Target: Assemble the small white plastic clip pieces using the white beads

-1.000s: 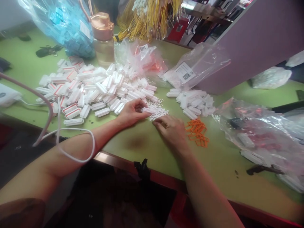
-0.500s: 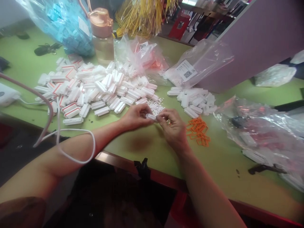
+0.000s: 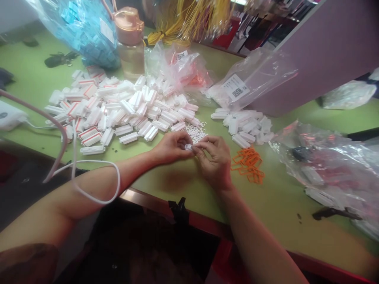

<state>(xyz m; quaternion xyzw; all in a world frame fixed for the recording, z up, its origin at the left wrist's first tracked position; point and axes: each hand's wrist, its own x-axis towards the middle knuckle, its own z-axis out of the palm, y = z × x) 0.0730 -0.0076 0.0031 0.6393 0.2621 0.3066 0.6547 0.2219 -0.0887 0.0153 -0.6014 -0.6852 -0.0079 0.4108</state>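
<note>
Clamping a white plastic piece, likely light, stiff, best held by its sides, left hand meets right hand, fingers together, beside the tiny pegs

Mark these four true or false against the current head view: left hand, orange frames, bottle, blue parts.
1. The left hand holds a small white plastic piece. True.
2. The thin orange frames lie left of the tiny white pegs. False: the thin orange frames lie to their right.
3. The clear gold-lidded bottle stands upright. True.
4. The light-blue plastic parts lie loose. False: the light-blue plastic parts are in a clear bag.
</note>
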